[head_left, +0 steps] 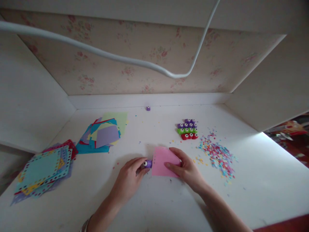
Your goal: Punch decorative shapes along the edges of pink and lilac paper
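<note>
Between the fingers of my left hand (130, 175) is a small purple craft punch (148, 164), set against the left edge of a pink paper sheet (160, 162). A short line of small punched marks shows near that edge of the sheet. My right hand (187, 166) pinches the pink sheet from its right side, thumb on top and the other fingers partly hidden. The sheet is held just over the white table. Whether the punch is pressed down cannot be told.
Punched paper cards (41, 169) are piled at the left, beside a stack of coloured sheets (106, 135). Purple, green and red punches (188, 129) stand in rows at the right, near scattered confetti (218, 154). Another purple punch (148, 108) stands by the wall. A white cable (108, 54) hangs above.
</note>
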Tool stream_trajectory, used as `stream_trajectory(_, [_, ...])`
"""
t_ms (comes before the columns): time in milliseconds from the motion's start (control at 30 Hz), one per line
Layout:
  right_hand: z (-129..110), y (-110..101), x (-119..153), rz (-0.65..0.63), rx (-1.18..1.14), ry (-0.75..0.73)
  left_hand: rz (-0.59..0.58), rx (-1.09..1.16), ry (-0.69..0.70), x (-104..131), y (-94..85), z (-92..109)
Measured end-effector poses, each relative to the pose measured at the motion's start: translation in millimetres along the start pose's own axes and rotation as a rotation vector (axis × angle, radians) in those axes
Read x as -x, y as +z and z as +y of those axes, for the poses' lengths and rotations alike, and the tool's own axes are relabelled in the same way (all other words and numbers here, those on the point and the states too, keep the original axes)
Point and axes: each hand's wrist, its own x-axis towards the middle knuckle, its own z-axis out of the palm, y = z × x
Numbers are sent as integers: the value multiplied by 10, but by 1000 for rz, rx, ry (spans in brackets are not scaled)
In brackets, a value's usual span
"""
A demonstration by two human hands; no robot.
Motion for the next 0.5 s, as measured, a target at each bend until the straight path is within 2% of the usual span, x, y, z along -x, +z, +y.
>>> stream_trajectory(200, [37, -30, -16, -16, 45, 33, 11, -39, 48, 6, 3, -9])
stream_trajectory(500, [55, -49, -12, -17, 121, -6, 28, -124, 122, 21, -11, 7])
